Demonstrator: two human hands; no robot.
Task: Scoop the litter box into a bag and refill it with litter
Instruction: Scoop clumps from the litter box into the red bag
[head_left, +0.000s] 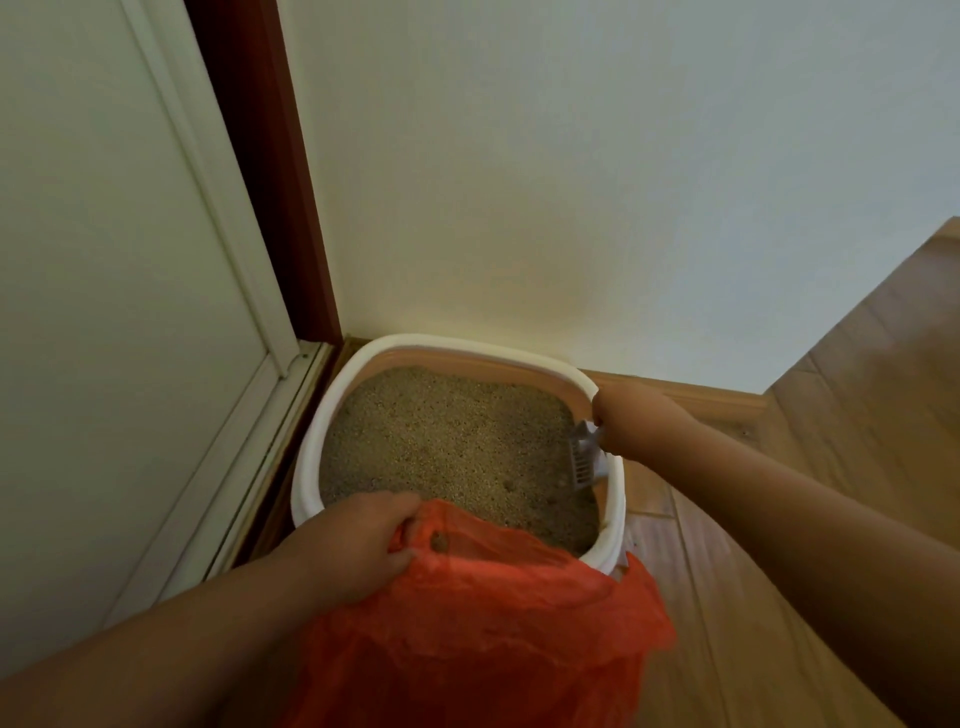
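The right hand (631, 423) is curled round the handle of a pale slotted scoop (584, 457), whose blade angles down into the right side of the litter box (306, 457), just inside the rim; this looks like the start of a dig, or a lift along the wall. The left hand (358, 540) pinches the edge of an orange plastic bag (483, 623) and holds its mouth up against the near rim of the box, presumably so that a loaded scoop need only swing a short way across to tip out. The box, white-rimmed with a peach inner wall, stands in a corner where a pale wall (571, 182) meets a door frame (265, 182), on a wooden floor (857, 441). Sandy litter (441, 441) fills its bed fairly evenly, with a small dimple near the front. No brand, label or writing can be read on the bag, scoop or box.
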